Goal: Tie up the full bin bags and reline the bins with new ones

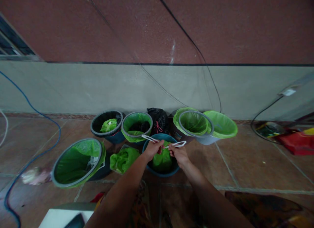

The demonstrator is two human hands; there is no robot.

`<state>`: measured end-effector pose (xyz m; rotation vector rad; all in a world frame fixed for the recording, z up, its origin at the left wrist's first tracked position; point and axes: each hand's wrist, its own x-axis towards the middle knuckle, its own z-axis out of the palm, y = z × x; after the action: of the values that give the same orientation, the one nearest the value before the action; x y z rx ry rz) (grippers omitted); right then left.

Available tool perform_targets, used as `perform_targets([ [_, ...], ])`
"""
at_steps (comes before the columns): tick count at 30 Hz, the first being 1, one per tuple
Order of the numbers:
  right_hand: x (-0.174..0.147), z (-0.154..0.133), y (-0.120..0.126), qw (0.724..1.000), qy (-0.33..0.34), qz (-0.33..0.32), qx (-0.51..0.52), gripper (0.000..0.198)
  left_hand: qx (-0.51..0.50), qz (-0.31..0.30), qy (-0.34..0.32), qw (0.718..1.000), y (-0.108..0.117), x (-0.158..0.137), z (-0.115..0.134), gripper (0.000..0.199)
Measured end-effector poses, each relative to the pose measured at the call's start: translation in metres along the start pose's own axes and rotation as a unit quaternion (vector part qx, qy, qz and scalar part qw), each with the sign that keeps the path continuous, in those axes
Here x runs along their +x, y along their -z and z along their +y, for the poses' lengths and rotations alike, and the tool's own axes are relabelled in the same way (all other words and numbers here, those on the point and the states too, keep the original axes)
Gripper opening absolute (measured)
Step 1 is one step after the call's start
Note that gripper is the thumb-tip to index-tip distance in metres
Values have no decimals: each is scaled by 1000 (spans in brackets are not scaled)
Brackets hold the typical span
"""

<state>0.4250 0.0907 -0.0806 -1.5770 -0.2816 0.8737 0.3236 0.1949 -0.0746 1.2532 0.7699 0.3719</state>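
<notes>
left hand (pixel 153 150): pinched on white drawstring (pixel 148 138) | right hand (pixel 179 154): likewise

1. You face a wall (pixel 117 28), reddish-brown above and pale grey-green below, divided by a thin dark stripe (pixel 245 64).
2. At your upper left, part of a pale-framed window (pixel 14 41) shows, its panes dark.
3. Below you spreads a brown tiled floor (pixel 247 156) with pale grout lines (pixel 257 190).
4. Your light is dim.
</notes>
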Motion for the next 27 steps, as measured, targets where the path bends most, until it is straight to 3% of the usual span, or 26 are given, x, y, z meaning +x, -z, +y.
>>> perform_targets([
  [3,-3,-11,1,993,71,-29,-88,13,15,-39,-10,999,1,0,0,23],
  [6,-3,-29,-3,954,173,-109,-219,10,55,-91,-36,994,1,1,0,19],
  [8,1,-41,-8,934,209,-150,-249,9,73,-107,-52,990,0,1,-2,14],
  [12,11,-49,-11,952,176,-141,-205,39,94,-101,-74,988,0,4,-6,18],
  [15,14,-43,-4,940,140,-191,-244,26,147,-105,-72,981,2,7,-8,19],
  [18,9,-33,5,913,154,-245,-286,16,166,-92,-64,980,5,10,-10,13],
  [20,5,-29,10,905,171,-212,-327,16,143,-71,-52,986,4,11,-9,8],
  [24,-3,-33,12,868,190,-95,-450,20,77,-28,-1,997,-1,7,-6,18],
  [27,-10,-36,10,850,199,-64,-483,18,29,-4,29,999,-3,2,-2,13],
])
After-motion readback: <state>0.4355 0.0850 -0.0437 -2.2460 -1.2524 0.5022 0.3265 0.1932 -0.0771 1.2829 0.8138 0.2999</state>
